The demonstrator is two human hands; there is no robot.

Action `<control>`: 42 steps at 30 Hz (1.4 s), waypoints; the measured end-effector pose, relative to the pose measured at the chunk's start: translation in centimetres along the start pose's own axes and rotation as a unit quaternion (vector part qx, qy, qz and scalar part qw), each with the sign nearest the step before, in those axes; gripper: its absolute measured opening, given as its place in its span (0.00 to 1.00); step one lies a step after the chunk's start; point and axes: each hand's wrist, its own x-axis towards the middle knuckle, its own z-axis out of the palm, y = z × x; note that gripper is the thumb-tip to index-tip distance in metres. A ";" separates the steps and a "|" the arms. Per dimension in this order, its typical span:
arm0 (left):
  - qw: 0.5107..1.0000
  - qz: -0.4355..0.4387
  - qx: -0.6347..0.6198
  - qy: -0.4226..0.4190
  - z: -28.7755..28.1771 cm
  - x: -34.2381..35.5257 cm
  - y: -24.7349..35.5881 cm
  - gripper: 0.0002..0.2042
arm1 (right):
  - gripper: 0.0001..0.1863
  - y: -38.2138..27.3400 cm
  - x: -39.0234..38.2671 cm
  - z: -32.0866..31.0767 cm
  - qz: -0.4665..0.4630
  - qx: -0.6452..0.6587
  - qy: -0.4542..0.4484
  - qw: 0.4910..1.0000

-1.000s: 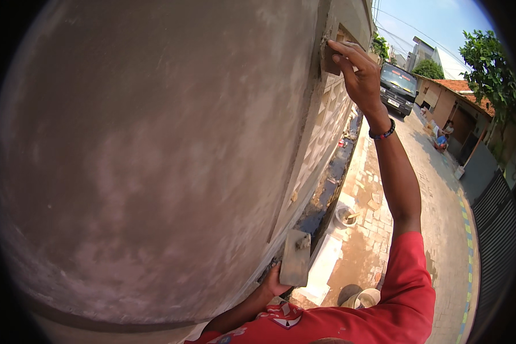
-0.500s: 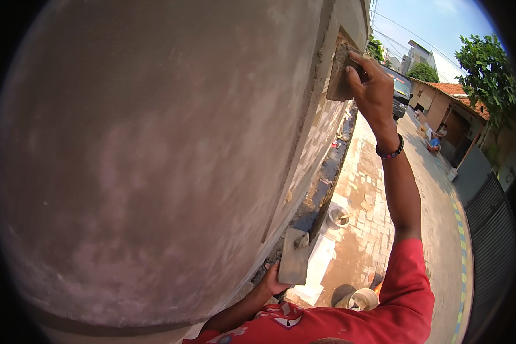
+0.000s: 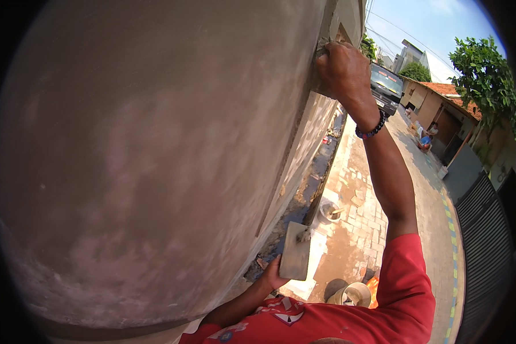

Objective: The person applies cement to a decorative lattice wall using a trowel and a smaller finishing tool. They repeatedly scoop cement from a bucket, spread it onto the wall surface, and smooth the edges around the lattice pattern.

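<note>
Head view: the left hand (image 3: pixel 274 274) grasps a flat, grey, rectangular board (image 3: pixel 295 255) bearing a rough grey lump (image 3: pixel 304 235), and farther off — at the edge of the smooth, grey-brown plastered wall (image 3: pixel 155 172) — the raised right hand (image 3: pixel 346 73) clenches a mostly hidden grey-brown tool (image 3: pixel 322 86), a dark boxy vehicle (image 3: pixel 386 83) beyond.

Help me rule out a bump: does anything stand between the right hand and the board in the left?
Nothing visible stands between the right hand, raised at the wall, and the board in the left hand; the wall only flanks that gap on the left.
</note>
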 end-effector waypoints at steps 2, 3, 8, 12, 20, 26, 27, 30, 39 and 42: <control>1.000 0.001 0.008 0.013 0.2 -0.1 -0.1 0.21 | 0.10 -1.4 -3.8 1.2 0.027 0.022 -0.034 0.999; 1.000 -0.005 0.014 0.019 0.3 0.0 -0.1 0.21 | 0.10 -1.3 -5.5 1.6 0.032 0.035 -0.066 0.997; 0.999 0.003 0.014 0.042 -0.1 -0.6 -0.1 0.20 | 0.13 -0.5 -6.0 -0.4 0.032 0.092 -0.013 0.995; 0.998 0.005 0.043 0.039 0.1 -0.5 0.2 0.20 | 0.14 2.2 2.1 -3.5 0.014 0.048 0.093 0.994; 0.998 -0.003 0.050 0.027 0.9 0.1 0.1 0.20 | 0.11 4.9 15.5 -6.7 0.050 -0.072 0.116 0.989; 0.999 0.033 0.032 0.015 2.5 -1.3 0.1 0.20 | 0.13 1.6 10.6 -3.4 0.005 -0.057 0.016 0.998; 0.999 0.030 0.027 0.008 2.8 -1.5 0.1 0.20 | 0.13 0.5 8.9 -3.0 0.021 -0.041 0.001 0.999; 1.000 -0.010 0.019 -0.011 1.3 -0.7 0.9 0.20 | 0.12 -1.2 1.9 -1.3 0.066 -0.034 -0.046 0.996; 0.999 -0.026 0.022 0.017 1.3 -0.8 0.3 0.19 | 0.13 0.6 -0.9 -3.1 0.032 0.049 0.055 0.997; 0.999 -0.013 0.022 0.033 0.9 -0.9 0.4 0.19 | 0.13 2.0 4.8 -4.9 0.027 0.043 0.127 0.991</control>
